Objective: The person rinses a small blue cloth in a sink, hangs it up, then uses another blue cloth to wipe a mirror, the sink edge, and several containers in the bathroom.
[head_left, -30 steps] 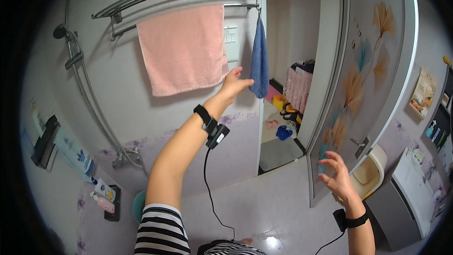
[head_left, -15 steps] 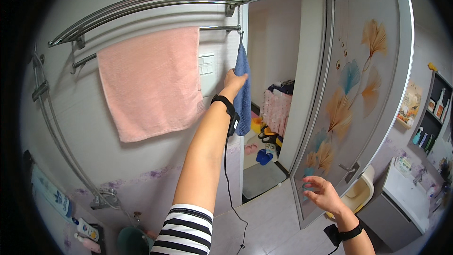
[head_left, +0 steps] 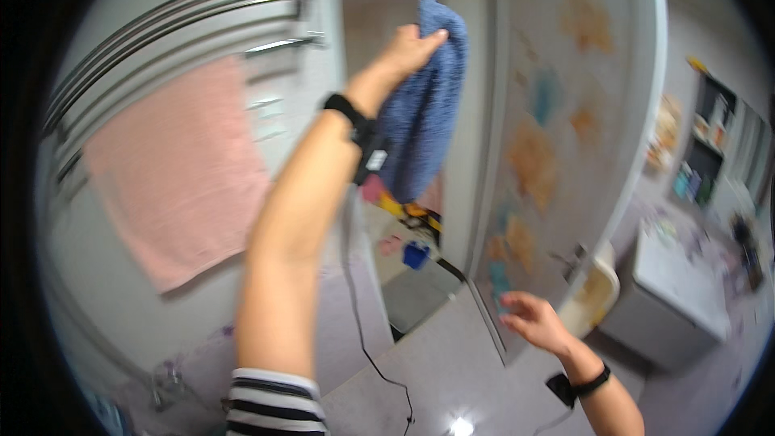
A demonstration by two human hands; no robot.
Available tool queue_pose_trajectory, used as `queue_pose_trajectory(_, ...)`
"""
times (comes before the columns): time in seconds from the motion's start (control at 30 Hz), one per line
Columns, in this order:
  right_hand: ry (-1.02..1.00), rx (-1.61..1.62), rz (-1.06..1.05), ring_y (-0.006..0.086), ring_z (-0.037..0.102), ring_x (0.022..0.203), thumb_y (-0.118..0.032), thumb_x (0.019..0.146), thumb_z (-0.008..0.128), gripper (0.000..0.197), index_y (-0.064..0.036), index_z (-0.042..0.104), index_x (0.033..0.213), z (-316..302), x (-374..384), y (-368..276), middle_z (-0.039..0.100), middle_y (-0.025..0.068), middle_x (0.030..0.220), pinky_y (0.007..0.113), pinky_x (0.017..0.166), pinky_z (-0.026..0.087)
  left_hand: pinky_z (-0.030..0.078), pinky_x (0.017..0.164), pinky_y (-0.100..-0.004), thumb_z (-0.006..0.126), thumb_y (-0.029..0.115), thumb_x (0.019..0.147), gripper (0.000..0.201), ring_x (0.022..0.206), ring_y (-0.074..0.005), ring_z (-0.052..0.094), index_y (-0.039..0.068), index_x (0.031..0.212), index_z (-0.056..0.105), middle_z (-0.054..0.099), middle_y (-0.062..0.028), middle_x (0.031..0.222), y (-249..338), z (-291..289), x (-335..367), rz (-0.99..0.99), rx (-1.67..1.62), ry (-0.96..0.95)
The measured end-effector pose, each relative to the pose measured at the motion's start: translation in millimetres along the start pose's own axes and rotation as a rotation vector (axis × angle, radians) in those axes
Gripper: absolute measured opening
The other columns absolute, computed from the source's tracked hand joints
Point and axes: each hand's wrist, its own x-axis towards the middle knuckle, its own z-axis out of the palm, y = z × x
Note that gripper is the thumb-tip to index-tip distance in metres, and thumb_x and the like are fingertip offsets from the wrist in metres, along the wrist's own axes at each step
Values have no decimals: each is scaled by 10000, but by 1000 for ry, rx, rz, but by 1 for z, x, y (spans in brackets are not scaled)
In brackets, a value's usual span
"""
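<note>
My left hand (head_left: 410, 50) grips a blue hand towel (head_left: 428, 113) near its top, holding it up in front of the doorway. The cloth hangs down from my fingers, apart from the metal rack (head_left: 218, 12). Low on the right, my right hand (head_left: 534, 321) is empty, its fingers apart and slightly curled, in front of the door. A pink towel (head_left: 178, 169) hangs over the rack's lower bar at the left. Black bands with small devices sit on both wrists, and a cable runs down from the left one.
A door (head_left: 565, 129) with a leaf pattern stands open on the right. Beyond it are a washbasin cabinet (head_left: 670, 299) and a wall shelf (head_left: 709, 133) with bottles. Through the doorway lie a grey mat (head_left: 420, 295) and blue slippers (head_left: 416, 254). Some of the picture is blurred.
The blue towel has come off the rack's end hook and moved up and right with my left hand. The view has swung right. My right hand stays open.
</note>
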Motion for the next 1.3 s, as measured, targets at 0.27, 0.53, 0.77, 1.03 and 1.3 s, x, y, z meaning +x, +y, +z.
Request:
queue_pose_trajectory(0.27,326,-13,54,292,486,1125,-368,669,776,1078,-67,69,1425,-21,-15,18,181,237,1426,370,934,412,444,757,-226,546,297,896,322,821,-72,550,0,1011,591,610,-7,888,78,146,-137,-163,-317,-697)
queue_pose_trajectory(0.53,498,643,344,183,564,971,-150,755,695,425,-13,539,1126,-47,-148,139,608,98,1045,304,859,443,419,764,-228,504,256,931,314,834,-68,496,-38,1021,565,582,3,908,95,306,-265,-189,-472,-819)
queue_pose_trajectory(0.77,416,787,268,134,513,1023,-193,775,708,532,-25,453,1211,-141,-253,170,551,64,1123,280,867,436,425,706,-225,508,296,928,348,773,-59,494,-42,963,583,579,15,841,80,423,-291,-475,-430,-890)
queue_pose_trajectory(1.03,942,769,55,103,583,878,-192,881,575,242,-13,600,1042,-324,-304,152,632,53,971,251,817,459,507,735,-297,527,423,885,526,816,-150,606,-52,1111,546,615,-98,972,140,556,-224,-640,-591,-935)
queue_pose_trajectory(1.3,1116,492,158,152,607,849,-51,802,622,538,72,351,1250,-445,-285,153,616,146,969,251,780,479,414,650,-205,624,463,811,422,713,-104,533,44,864,638,597,-25,762,121,659,-164,-674,-592,-944)
